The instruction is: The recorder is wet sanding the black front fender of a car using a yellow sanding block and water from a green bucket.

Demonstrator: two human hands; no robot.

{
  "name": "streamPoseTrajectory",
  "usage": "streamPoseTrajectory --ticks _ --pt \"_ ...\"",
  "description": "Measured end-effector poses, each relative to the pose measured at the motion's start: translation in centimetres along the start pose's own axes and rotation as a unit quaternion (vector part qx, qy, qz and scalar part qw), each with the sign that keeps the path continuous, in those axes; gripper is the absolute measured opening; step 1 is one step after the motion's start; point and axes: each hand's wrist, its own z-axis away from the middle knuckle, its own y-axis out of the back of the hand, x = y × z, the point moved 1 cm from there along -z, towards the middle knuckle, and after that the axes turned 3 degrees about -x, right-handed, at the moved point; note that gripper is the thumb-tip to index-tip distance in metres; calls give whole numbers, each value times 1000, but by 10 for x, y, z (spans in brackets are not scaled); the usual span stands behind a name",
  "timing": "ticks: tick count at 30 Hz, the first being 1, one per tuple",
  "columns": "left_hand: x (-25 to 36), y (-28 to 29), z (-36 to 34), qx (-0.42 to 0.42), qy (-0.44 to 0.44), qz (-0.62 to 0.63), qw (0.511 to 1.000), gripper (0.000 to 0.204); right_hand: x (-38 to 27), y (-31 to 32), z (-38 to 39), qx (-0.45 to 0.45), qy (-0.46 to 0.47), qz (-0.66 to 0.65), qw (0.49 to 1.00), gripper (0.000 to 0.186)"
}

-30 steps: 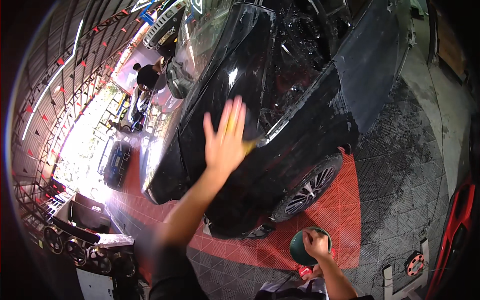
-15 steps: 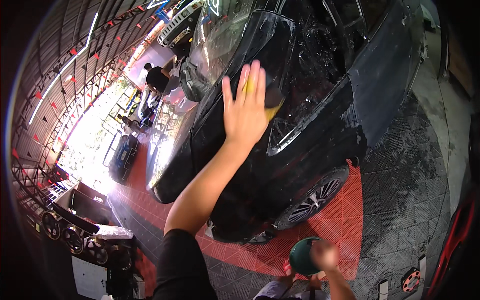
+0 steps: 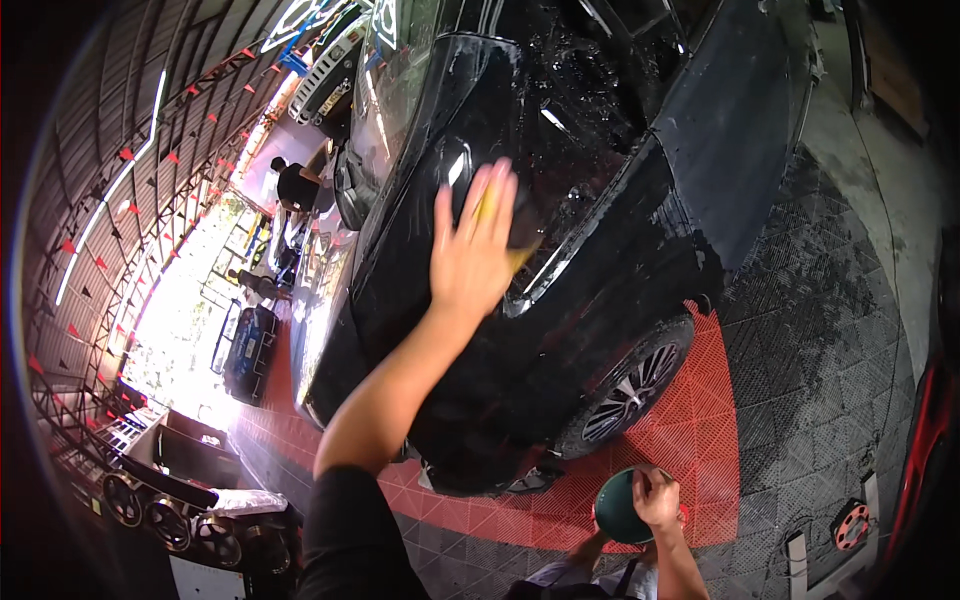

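My left hand [image 3: 473,245] lies with outstretched fingers over a yellow pad [image 3: 521,257], pressing it to the side of a black car [image 3: 610,290]. Yellow shows between the fingers and past the palm; the rest of the pad is hidden. Just right of the hand is the wet, foam-streaked side window [image 3: 570,140]. Lower down, my right hand [image 3: 657,500] is closed on the rim of a green bucket [image 3: 617,512]. What the bucket holds cannot be made out.
The car's wheel [image 3: 635,395] stands on red floor tiles [image 3: 715,420] bordered by wet grey ones [image 3: 800,300]. At the far left a person [image 3: 297,185] in a dark top works by another vehicle. Round wheel-like discs [image 3: 168,525] line the lower left. A reel [image 3: 852,525] sits at lower right.
My left hand and the pad have moved slightly down and left in view. The car has shifted left in the picture. My right hand, blurred before, shows sharply at the bucket's rim.
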Motion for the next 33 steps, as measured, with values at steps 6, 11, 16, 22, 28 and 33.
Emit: streamPoseTrajectory --ticks 6,11,16,22,28,33 --pt "18 -37 89 -11 -2 20 1000 82 8 -18 7 27 -17 13 999 10" --pt "10 -5 12 32 44 84 995 85 -1 -23 3 -18 -43 14 999 15" --pt "39 -44 111 -52 17 0 999 79 0 -35 7 -10 -44 -6 999 13" --pt "19 -14 43 -25 41 32 998 81 -8 -45 -5 14 16 4 1000 14" --pt "22 -28 60 10 11 81 997 79 -6 -48 18 -21 -31 -3 999 13" --pt "-1 2 -27 56 13 -34 998 70 -14 -63 10 -3 -1 -12 1000 14"
